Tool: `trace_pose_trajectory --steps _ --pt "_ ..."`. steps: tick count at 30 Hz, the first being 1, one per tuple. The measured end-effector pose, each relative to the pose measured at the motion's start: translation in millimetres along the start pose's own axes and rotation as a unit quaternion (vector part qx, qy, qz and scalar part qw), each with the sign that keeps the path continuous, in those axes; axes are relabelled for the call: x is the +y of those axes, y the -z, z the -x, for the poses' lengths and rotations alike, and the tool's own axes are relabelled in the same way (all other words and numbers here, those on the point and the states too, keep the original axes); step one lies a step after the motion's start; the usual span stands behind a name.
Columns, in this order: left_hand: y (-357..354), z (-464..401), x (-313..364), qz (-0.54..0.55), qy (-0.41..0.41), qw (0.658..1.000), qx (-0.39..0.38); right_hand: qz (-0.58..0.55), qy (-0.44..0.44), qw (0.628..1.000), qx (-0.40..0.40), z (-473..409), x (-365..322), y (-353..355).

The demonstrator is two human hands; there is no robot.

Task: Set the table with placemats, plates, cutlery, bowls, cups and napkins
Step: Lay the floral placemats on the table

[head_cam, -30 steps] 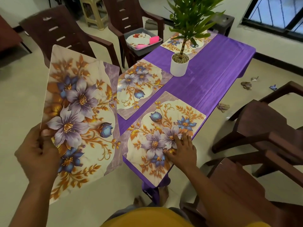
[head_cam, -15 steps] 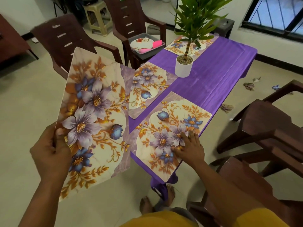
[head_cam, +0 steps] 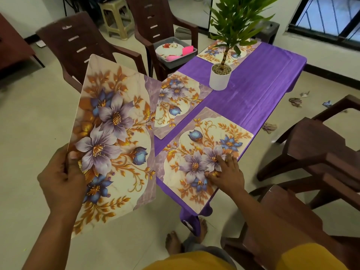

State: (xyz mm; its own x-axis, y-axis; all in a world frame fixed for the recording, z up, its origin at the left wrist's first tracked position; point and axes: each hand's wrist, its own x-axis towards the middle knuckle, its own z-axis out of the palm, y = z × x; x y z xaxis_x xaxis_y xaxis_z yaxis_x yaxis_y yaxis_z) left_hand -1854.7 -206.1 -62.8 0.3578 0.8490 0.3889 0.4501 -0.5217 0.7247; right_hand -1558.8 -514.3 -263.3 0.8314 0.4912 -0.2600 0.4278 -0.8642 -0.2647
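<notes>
My left hand (head_cam: 61, 178) grips a floral placemat (head_cam: 115, 137) by its left edge and holds it up in the air, left of the table. My right hand (head_cam: 227, 173) presses with spread fingers on a second floral placemat (head_cam: 202, 151) lying at the near right corner of the purple-covered table (head_cam: 259, 94). A third placemat (head_cam: 179, 102) lies on the table's left side, and a fourth placemat (head_cam: 216, 52) lies at the far end, partly hidden by a plant.
A potted plant (head_cam: 221, 75) in a white pot stands mid-table. A grey tub (head_cam: 175, 52) with a plate and pink items sits on a brown chair (head_cam: 155, 22) at the far left. Brown chairs (head_cam: 321, 152) flank the table on both sides. Scraps lie on the floor at right.
The held placemat has shifted a little right, closer to the table. My right hand stays pressed on the near placemat. The view has moved slightly.
</notes>
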Motion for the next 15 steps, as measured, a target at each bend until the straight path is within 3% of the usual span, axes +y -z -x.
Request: trace_pose_trajectory --steps 6,9,12,15 --pt "-3.2 -1.1 -0.1 0.014 0.004 1.0 -0.005 0.007 -0.005 1.0 -0.002 -1.7 1.9 -1.9" --pt "-7.4 -0.8 4.5 0.019 0.007 1.0 -0.002 0.005 -0.021 0.997 0.076 3.7 -4.6 1.7" --pt "-16.6 -0.4 6.7 0.044 0.009 0.999 -0.006 -0.075 -0.031 0.988 0.133 8.4 -23.5 16.5" --pt "-31.8 0.5 3.9 0.075 0.026 0.996 -0.027 -0.281 -0.009 0.957 0.067 15.8 -45.7 41.6"
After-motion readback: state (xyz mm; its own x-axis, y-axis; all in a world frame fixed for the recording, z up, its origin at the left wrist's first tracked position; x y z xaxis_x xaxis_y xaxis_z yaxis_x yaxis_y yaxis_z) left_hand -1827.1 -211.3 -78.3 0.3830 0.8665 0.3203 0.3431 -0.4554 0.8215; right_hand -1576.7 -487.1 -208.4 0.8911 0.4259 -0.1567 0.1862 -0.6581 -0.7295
